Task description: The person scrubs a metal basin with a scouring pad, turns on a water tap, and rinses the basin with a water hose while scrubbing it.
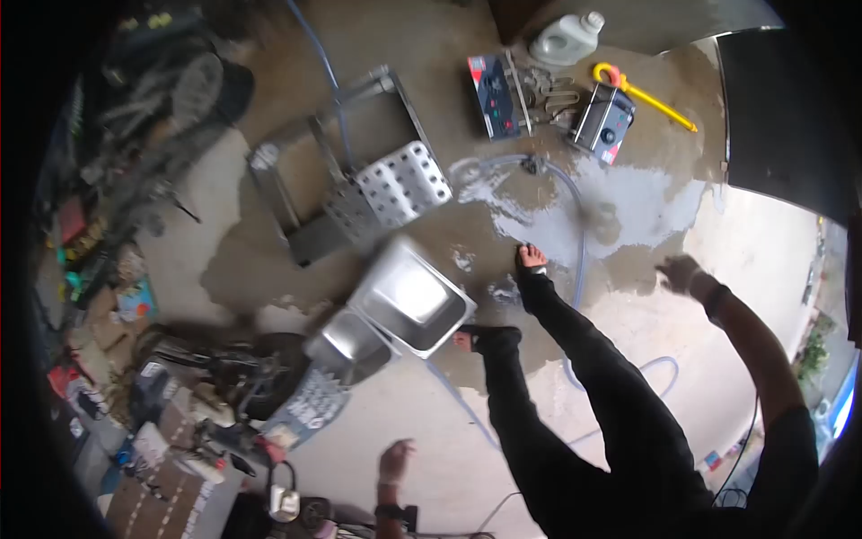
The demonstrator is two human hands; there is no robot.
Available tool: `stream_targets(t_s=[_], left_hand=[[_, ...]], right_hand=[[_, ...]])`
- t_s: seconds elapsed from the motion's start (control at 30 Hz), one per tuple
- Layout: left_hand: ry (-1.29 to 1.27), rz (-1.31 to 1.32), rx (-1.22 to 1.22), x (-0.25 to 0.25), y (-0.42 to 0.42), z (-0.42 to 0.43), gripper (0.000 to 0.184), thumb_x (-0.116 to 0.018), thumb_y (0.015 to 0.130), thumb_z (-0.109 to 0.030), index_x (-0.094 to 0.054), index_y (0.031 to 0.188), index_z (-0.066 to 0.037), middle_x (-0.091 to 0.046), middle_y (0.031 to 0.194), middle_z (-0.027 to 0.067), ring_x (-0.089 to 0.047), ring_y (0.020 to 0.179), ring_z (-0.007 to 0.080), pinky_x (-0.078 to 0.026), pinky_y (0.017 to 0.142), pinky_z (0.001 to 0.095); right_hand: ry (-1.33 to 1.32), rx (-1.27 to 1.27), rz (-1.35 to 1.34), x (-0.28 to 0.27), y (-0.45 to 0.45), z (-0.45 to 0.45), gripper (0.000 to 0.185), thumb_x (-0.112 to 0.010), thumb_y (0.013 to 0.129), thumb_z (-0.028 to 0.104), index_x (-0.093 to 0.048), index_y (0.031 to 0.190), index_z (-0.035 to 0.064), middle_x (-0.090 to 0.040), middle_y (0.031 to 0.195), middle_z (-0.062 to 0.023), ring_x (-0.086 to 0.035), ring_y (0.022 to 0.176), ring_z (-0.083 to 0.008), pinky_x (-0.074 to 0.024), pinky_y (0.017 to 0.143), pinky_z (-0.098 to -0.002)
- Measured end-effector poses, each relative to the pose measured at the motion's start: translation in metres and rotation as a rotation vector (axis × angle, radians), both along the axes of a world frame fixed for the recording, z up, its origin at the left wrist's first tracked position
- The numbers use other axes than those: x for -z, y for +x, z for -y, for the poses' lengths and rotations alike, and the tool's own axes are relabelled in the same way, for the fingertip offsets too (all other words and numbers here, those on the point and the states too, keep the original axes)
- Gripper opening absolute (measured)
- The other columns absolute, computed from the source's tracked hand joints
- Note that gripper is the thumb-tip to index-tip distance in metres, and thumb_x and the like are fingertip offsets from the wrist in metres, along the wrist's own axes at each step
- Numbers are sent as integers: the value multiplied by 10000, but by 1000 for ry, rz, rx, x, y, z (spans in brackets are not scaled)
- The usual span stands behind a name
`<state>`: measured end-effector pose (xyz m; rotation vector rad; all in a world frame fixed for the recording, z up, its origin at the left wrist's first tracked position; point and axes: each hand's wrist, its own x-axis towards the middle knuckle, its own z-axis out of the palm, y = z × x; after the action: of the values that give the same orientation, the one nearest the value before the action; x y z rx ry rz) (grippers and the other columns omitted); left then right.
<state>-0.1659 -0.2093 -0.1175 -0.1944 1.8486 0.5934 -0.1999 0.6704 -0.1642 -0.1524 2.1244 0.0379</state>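
Observation:
My left hand (pixel 396 460) hangs low at the bottom centre over the pale floor, blurred, touching nothing that I can see. My right hand (pixel 684 275) is out at the right, above the edge of the wet patch, also blurred; no object shows in it. Nearest to my left hand is a sack (pixel 310 404) with printed letters. Two steel basins (pixel 415 301) lie beside my feet, one partly over the other. Beyond them a metal frame (pixel 301 242) rests on the wet floor with a perforated steel plate (pixel 404 186) on it.
A hose (pixel 581 234) curves across the wet floor beside my legs. Farther off lie two control boxes (pixel 603 124), a grey jug (pixel 567 39) and a yellow tool (pixel 660 106). Motorcycles and assorted clutter (pixel 166 440) line the left side. A dark panel (pixel 781 126) stands at upper right.

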Motion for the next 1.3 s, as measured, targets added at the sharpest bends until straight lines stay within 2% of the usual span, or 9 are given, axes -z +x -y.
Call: stream_targets(t_s=[0.23, 0.33, 0.37, 0.4, 0.53, 0.87, 0.93, 1.03, 1.3], left_hand=[[-249, 94, -431, 286, -9, -29, 535, -593, 984, -405, -506, 1347, -21, -699, 1078, 216, -666, 1027, 361, -501, 908, 409], [-167, -126, -383, 344, -7, -59, 432, -594, 989, -415, -590, 1162, -18, -637, 857, 87, -612, 763, 186, -492, 690, 352], [-276, -36, -166, 334, -42, -82, 492, -505, 1021, -439, -584, 1178, 21, -670, 951, 244, -642, 894, 408, -479, 782, 505], [-171, -296, -260, 362, -18, -70, 483, -483, 1031, -429, -635, 1036, 29, -662, 879, 246, -646, 819, 404, -469, 710, 502], [-343, -169, -552, 372, -42, -87, 459, -569, 1015, -367, -616, 799, 36, -527, 622, 49, -461, 575, 148, -360, 541, 336], [-177, -802, -1034, 367, -50, -143, 250, -711, 939, -236, -607, 836, -33, -543, 771, -29, -448, 738, 77, -370, 661, 256], [-162, -813, -1072, 349, -64, -145, 240, -713, 932, -218, -600, 814, -42, -517, 741, -51, -431, 715, 68, -349, 648, 249], [-210, -947, -846, 322, -71, -148, 209, -720, 900, -153, -584, 772, -58, -467, 697, -69, -380, 669, 38, -305, 602, 237], [-200, -893, -726, 265, -112, -211, 392, -754, 835, -27, -428, 619, -60, -369, 558, -66, -315, 557, 39, -272, 491, 244]], right_hand=[[14, 518, -266, 253, -161, 106, 585, -593, 934, 410, -434, 1439, 162, -576, 1317, -221, -551, 1222, -408, -460, 988, -491], [23, 350, -500, 365, -212, 120, 570, -609, 925, 453, -477, 1365, 116, -603, 1261, -236, -574, 1176, -416, -476, 950, -494], [28, 334, -540, 389, -237, 126, 563, -618, 919, 464, -492, 1333, 103, -603, 1239, -235, -580, 1153, -417, -481, 935, -497], [25, 313, -582, 411, -261, 133, 559, -628, 913, 474, -507, 1301, 91, -602, 1217, -234, -587, 1130, -418, -486, 921, -499], [-150, 22, -1007, 477, -289, 125, 549, -716, 872, 450, -543, 1263, 107, -600, 1112, -216, -581, 1030, -428, -484, 875, -513], [-172, -197, -1172, 533, -312, 82, 498, -574, 982, 447, -557, 1165, -16, -609, 1155, -286, -582, 1065, -445, -449, 883, -523], [-203, 199, -999, 493, -311, 109, 445, -528, 1021, 422, -559, 1170, 4, -680, 972, -236, -645, 865, -451, -479, 750, -495], [-699, 605, -672, 435, -299, 151, 293, -530, 1042, 303, -577, 1132, 29, -523, 701, -99, -533, 681, -141, -456, 619, -342], [-601, -251, -585, 326, -249, 277, 317, -630, 950, 343, -656, 1131, 85, -637, 651, -167, -653, 633, -368, -509, 588, -457]])
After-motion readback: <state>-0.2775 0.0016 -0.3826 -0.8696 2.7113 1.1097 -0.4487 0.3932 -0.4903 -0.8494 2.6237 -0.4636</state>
